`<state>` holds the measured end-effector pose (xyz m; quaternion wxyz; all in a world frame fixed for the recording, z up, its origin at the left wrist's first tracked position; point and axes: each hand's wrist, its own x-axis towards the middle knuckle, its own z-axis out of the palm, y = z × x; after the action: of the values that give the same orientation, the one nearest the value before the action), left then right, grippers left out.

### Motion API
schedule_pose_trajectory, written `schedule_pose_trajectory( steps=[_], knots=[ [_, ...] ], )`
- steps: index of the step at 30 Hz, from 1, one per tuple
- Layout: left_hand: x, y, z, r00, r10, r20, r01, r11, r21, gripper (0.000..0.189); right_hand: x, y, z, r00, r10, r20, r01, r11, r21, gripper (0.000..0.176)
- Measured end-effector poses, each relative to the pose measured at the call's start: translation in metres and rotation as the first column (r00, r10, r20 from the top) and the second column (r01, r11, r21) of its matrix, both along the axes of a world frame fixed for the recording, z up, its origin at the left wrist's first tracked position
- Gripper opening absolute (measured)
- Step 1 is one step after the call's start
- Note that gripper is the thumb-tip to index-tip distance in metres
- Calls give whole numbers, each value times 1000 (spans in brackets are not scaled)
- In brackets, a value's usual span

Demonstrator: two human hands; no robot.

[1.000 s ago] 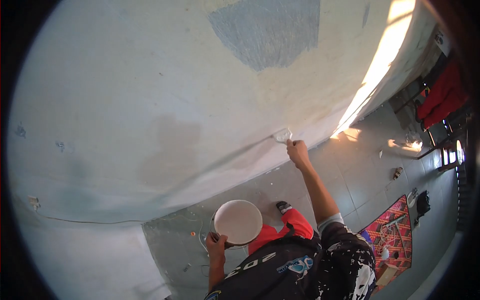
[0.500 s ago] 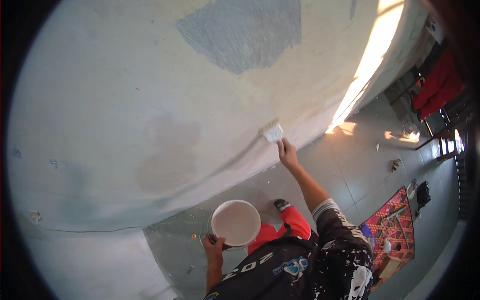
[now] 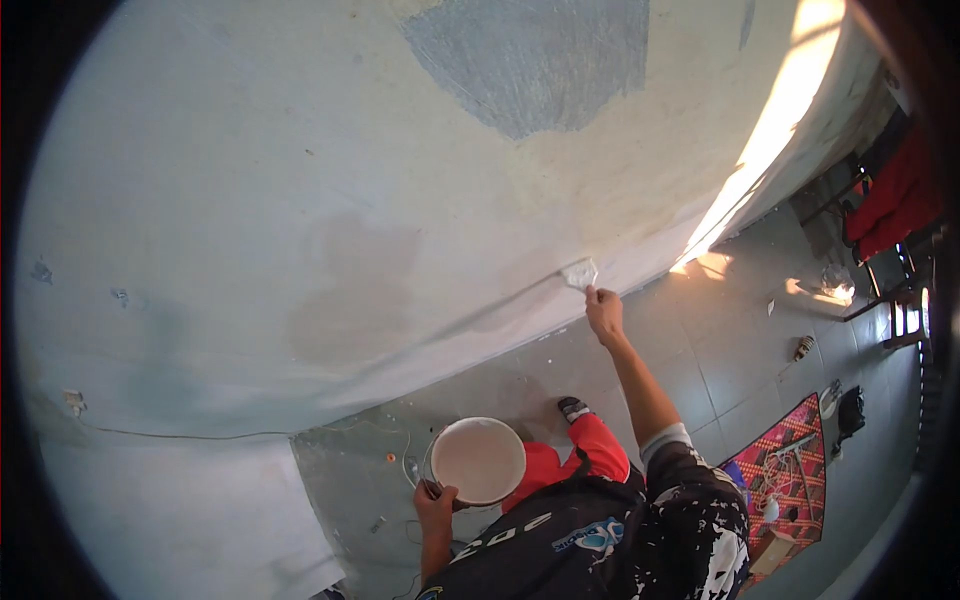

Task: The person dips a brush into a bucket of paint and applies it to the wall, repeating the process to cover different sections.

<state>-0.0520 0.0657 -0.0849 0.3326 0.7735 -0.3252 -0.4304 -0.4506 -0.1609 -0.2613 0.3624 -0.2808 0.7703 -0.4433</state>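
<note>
My right hand [image 3: 604, 312] is closed round the handle of a wide paintbrush [image 3: 580, 274], its bristles against the lower part of the pale wall [image 3: 250, 200]. Down by my body, my left hand [image 3: 437, 506] grips the rim side of a white paint bucket [image 3: 480, 461]. Inside the bucket is a pale, pinkish-white liquid. A grey, scraped-looking patch [image 3: 540, 65] shows higher on the wall. The brush's shadow stretches away to the left across the wall.
A thin cable [image 3: 190, 435] runs along the wall's base at left. On the tiled floor [image 3: 680, 350] lies a red patterned mat [image 3: 790, 470] with cords and tools. A chair [image 3: 905, 315] and red cloth [image 3: 900, 190] are at the far right. Bright sunlight [image 3: 770, 130] streaks the wall.
The paintbrush in my right hand has turned and sits slightly lower and further right. The whole view has shifted a little; my left hand still holds the bucket.
</note>
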Motion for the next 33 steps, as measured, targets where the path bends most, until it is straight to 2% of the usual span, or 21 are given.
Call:
schedule_pose_trajectory(
  steps=[4,5,7,8,10,12,14,15,16,17,20,21,22,23,24,26,27,29,30,32,33],
  knots=[
    [-7,-4,8,999,31,-22,-30,998,52,26,-24,17,96,990,19,139,32,932,-360,40],
    [-5,-6,7,1000,13,-13,-13,999,53,26,-30,19,118,990,21,136,28,936,-350,40],
    [-9,-9,6,1000,-4,-8,5,999,51,26,-37,16,148,976,39,216,84,842,-533,35],
    [-11,-9,7,1000,-7,-27,8,999,32,26,-34,11,146,976,40,213,83,841,-535,35],
    [-18,-11,12,999,-11,-48,11,1000,8,26,-25,-2,125,997,-72,12,62,752,-657,33],
    [-25,-11,15,998,-3,-60,3,1000,10,26,-14,-12,66,1000,30,9,-21,840,-542,32],
    [-21,-7,3,997,-2,-71,1,1000,-11,26,-6,-6,11,977,-33,-212,-54,919,-392,34],
    [-19,-5,-1,998,-11,-70,9,1000,-24,26,-4,-5,-10,975,-17,-221,-74,914,-399,34],
    [-20,-3,2,997,8,-77,-10,1000,-20,26,-3,6,-31,969,26,-246,-93,961,-262,35],
    [-24,-6,7,996,-17,-83,15,1000,-28,26,-5,22,-41,960,72,-271,-106,988,-115,37],
    [-26,2,10,993,-38,-108,33,998,-46,24,-7,59,-37,972,145,-185,-159,985,-61,40],
    [-28,6,13,995,-83,-63,78,994,-74,23,-7,72,-21,969,150,-196,-165,984,-63,40],
    [-28,9,14,992,-123,-18,120,988,-98,21,-8,90,11,975,217,-34,-219,974,-60,38],
    [-29,12,13,990,-125,-68,117,987,-109,21,-7,108,49,950,284,131,-279,959,-56,35],
    [-29,18,10,986,-114,-118,101,989,-109,21,-6,126,83,943,308,126,-307,951,-35,35],
    [-23,30,-1,967,-230,-110,200,951,-236,26,2,163,149,865,460,199,-457,887,-66,30],
    [-23,36,-4,974,-215,-70,197,959,-203,28,8,180,174,846,495,198,-501,865,-24,30],
    [-25,42,-16,980,-197,-38,187,965,-182,30,21,204,213,748,656,103,-650,755,-86,27],
    [-24,47,-24,980,-195,-37,184,963,-197,30,29,214,221,722,685,100,-684,728,-51,27],
    [-24,63,-37,983,-171,-65,158,973,-169,31,50,234,230,566,822,-65,-823,568,7,26],
    [-24,69,-42,980,-190,-63,178,971,-163,32,60,239,236,547,835,-62,-836,549,21,26]
  ],
)
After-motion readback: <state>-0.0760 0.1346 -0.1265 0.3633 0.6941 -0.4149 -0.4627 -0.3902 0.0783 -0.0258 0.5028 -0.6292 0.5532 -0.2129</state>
